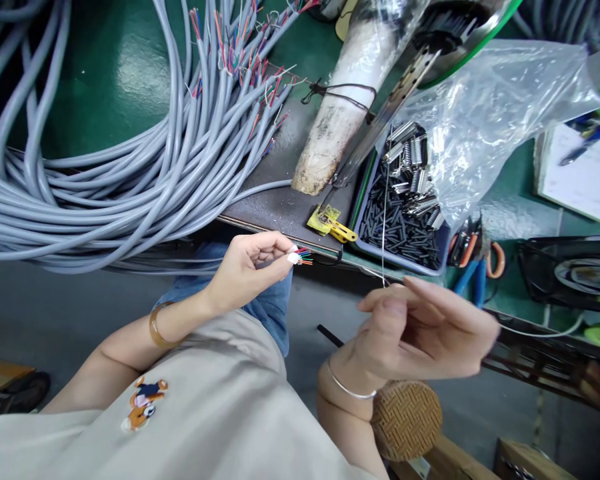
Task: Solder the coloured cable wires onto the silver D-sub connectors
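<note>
Thumb and fingers of my left hand (260,263) pinch a cable end at the table's front edge, with thin coloured wires (305,257) fanning out past the fingertips. To the right, my right hand (425,327) is raised in front of the table edge, slightly blurred, its fingertips closed on a thin solder-like wire (384,227) that runs upward. Behind it a bin (405,261) holds short black tubes (395,223) and metal connector shells (413,157). A yellow clip (343,230) lies on the table left of the bin.
Grey cables (130,180) with stripped ends cover the left of the table. A white wrapped roll (335,127) stands behind the yellow clip. Pliers (473,260), a black fan (580,273), a notepad (580,173) and a plastic bag (505,100) lie right. A woven stool (407,420) is below.
</note>
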